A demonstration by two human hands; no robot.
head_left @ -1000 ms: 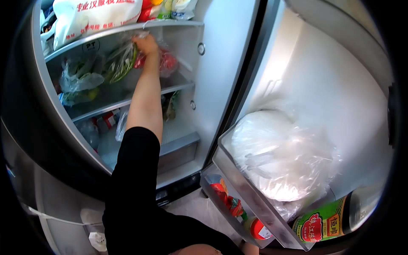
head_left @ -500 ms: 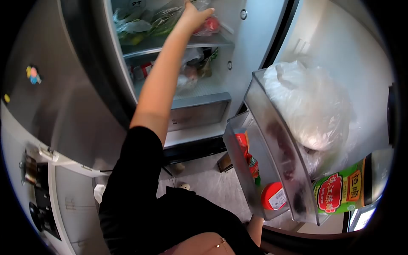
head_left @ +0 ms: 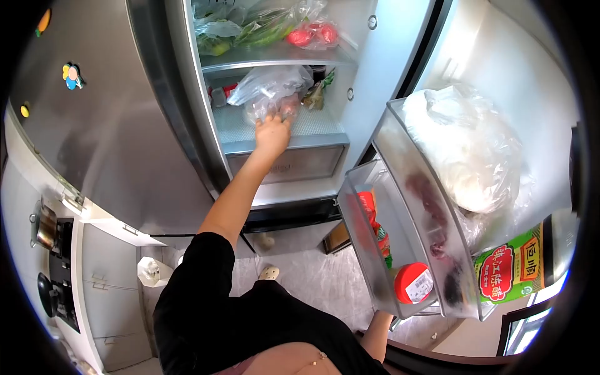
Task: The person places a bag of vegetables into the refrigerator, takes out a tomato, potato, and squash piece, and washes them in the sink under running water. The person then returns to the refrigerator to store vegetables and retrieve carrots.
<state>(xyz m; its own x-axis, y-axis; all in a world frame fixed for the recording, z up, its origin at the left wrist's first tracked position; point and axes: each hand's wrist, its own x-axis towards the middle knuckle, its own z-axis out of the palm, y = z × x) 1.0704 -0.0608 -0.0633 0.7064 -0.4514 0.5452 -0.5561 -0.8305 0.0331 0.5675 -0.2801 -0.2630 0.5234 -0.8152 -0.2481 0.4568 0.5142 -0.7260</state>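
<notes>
My left hand (head_left: pixel 273 132) reaches into the fridge's lower compartment, fingers slightly apart against the front of a clear plastic bag (head_left: pixel 269 87). Pinkish round items show through the bag, which lies on the lower shelf (head_left: pixel 319 128). Right of it is a leafy, brownish vegetable (head_left: pixel 317 94). On the shelf above sit bagged greens (head_left: pixel 259 28) and a bag with red items (head_left: pixel 312 34). Of my right arm only the forearm shows, low beside the open door's bins; that hand is hidden behind them.
The open door on the right carries a large white bag (head_left: pixel 465 150), a green-labelled bottle (head_left: pixel 512 265) and a red-lidded jar (head_left: pixel 413 282). A closed drawer (head_left: pixel 300 164) lies under the shelf. Left are a steel door (head_left: pixel 106 125) and a pot (head_left: pixel 44 225).
My left hand has come down from the bagged vegetables on the upper shelf to the clear bag below. The view has shifted down and left, showing more floor and kitchen counter.
</notes>
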